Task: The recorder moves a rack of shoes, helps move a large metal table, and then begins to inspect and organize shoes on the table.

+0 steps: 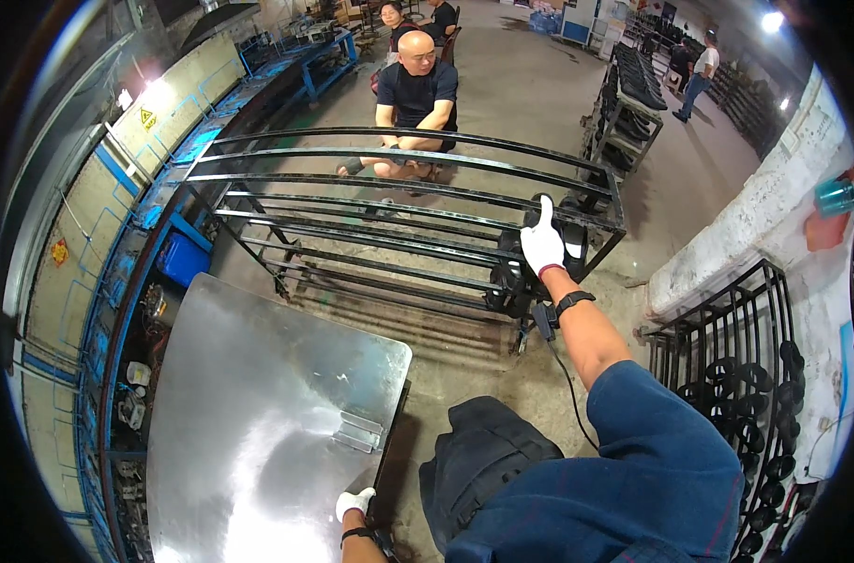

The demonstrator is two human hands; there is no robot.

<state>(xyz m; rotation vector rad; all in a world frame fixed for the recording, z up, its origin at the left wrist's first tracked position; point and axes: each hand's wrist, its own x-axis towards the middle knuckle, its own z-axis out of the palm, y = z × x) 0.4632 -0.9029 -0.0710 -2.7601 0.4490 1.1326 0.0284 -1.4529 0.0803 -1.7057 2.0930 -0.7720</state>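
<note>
My right hand [542,246], in a white glove, reaches forward to the right end of a black metal rack [399,225]. One finger points up along a black moulded part [560,212], and the hand seems closed on that part; the other fingers are partly hidden. More black parts [507,280] sit on the bars just below and left of it. My left hand [354,505], also gloved in white, lies at the right edge of a shiny metal tabletop [267,403], its fingers loosely spread and holding nothing visible. A small metal plate [358,432] lies on the tabletop ahead of it.
Beyond the rack a person [417,94] squats, facing it. A blue-framed workbench [178,178] runs along the left, with a blue bin [183,260] beneath. On the right another rack [746,375] carries black rounded parts beside a white wall [755,197]. A cable [574,399] hangs from my right wrist.
</note>
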